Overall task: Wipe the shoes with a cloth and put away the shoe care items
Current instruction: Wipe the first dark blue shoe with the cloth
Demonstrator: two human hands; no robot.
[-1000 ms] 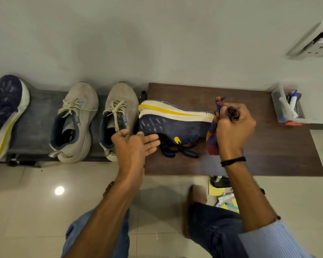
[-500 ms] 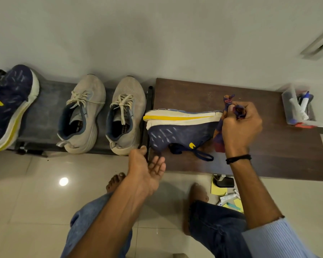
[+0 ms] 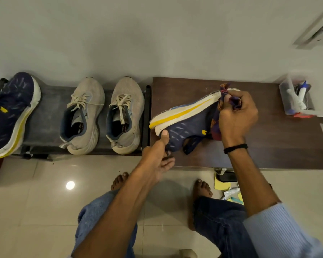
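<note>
A person, bare feet on the tiled floor (image 3: 35,211), works on a navy shoe (image 3: 190,125) lying on its side on the brown worktop (image 3: 278,142), yellow-striped sole toward the wall (image 3: 157,34). The left hand (image 3: 157,161) grips the toe, thumb on top and fingers (image 3: 169,162) curled beneath. The right hand (image 3: 235,118) clutches a purple-and-orange cloth (image 3: 214,125), bunched in its fingers against the heel. To the left, a grey pair (image 3: 126,112) and a second navy shoe (image 3: 9,116) sit on a dark rack (image 3: 45,112). A clear box (image 3: 285,97) of tubes stands by the worktop's far right corner, against the wall.
</note>
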